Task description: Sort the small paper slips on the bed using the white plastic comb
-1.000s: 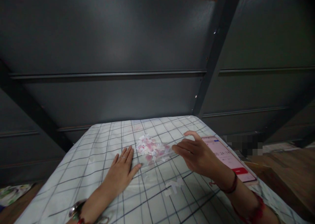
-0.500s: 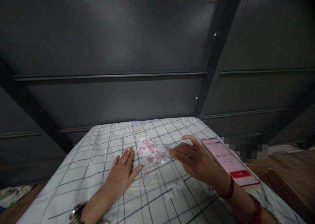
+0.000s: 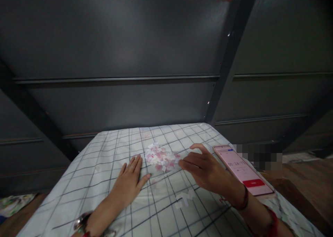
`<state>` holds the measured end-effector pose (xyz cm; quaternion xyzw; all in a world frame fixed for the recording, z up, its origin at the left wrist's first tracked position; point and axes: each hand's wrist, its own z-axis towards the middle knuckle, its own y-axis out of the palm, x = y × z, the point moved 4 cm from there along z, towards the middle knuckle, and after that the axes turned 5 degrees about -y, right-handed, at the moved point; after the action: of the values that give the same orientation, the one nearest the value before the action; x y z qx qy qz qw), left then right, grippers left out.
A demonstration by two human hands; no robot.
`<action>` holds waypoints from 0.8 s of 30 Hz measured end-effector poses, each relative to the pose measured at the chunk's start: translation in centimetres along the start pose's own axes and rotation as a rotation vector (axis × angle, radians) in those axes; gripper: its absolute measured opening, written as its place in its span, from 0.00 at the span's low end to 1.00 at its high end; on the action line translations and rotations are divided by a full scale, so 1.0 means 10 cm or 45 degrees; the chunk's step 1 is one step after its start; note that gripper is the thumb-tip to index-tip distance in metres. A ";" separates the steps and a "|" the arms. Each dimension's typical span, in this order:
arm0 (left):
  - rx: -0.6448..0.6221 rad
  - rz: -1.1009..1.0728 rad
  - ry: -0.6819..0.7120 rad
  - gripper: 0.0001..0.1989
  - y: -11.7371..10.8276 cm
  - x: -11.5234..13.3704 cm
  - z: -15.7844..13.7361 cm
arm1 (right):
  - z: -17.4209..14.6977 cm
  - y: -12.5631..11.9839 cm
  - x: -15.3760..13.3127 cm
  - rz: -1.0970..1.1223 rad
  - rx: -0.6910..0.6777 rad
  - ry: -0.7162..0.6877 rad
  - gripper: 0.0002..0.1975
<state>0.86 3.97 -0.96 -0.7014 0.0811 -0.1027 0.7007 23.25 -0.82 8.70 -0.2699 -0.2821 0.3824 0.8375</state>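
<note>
A small heap of torn white and pink paper bits point(image 3: 160, 157) lies on the checked cloth. My left hand point(image 3: 129, 179) rests flat to its left, fingers stretched out and thumb apart, holding nothing. At the heap's right edge is my right hand point(image 3: 201, 167), its fingers bent and drawn together, one finger lifted away. Its fingertips are at the outermost bits. The thumb is hidden, and whatever may be between the fingertips cannot be made out. A few loose white paper strips point(image 3: 185, 198) lie nearer to me, between the two forearms.
The white cloth with dark grid lines point(image 3: 109, 145) covers the surface. A phone point(image 3: 243, 171) showing a running timer lies beside my right forearm. Behind the far edge rises a dark metal panel point(image 3: 125, 105). Some patterned cloth point(image 3: 17, 204) lies low at the left.
My right hand has shifted very slightly left, and bits at the lower part of the heap look a little rearranged. My left hand stays in place.
</note>
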 end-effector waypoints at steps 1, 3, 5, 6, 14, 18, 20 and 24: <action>0.000 0.004 0.003 0.37 0.00 0.00 0.00 | 0.00 0.00 -0.01 0.015 0.004 -0.007 0.13; 0.006 0.005 0.007 0.37 0.01 0.00 0.00 | 0.00 -0.01 -0.02 0.044 0.025 -0.018 0.12; 0.010 0.000 0.008 0.37 0.01 -0.01 0.01 | 0.00 -0.02 -0.03 0.052 0.050 -0.020 0.12; 0.009 0.001 0.007 0.37 0.02 -0.01 0.01 | 0.01 -0.03 -0.03 0.048 0.060 -0.019 0.12; 0.029 -0.003 0.013 0.36 0.03 -0.02 0.00 | 0.01 0.00 -0.02 0.017 0.048 -0.029 0.13; 0.006 -0.017 0.008 0.37 0.02 -0.01 0.00 | 0.00 -0.01 0.01 -0.016 0.011 -0.012 0.13; 0.004 -0.019 0.014 0.37 0.01 -0.01 0.00 | 0.00 -0.03 0.01 -0.024 0.009 -0.011 0.13; 0.008 -0.016 0.016 0.37 0.02 -0.01 0.00 | 0.00 -0.04 0.02 0.026 -0.006 -0.010 0.13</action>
<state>0.78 4.04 -1.12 -0.6991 0.0809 -0.1119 0.7016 23.55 -0.85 8.99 -0.2734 -0.2835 0.3911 0.8318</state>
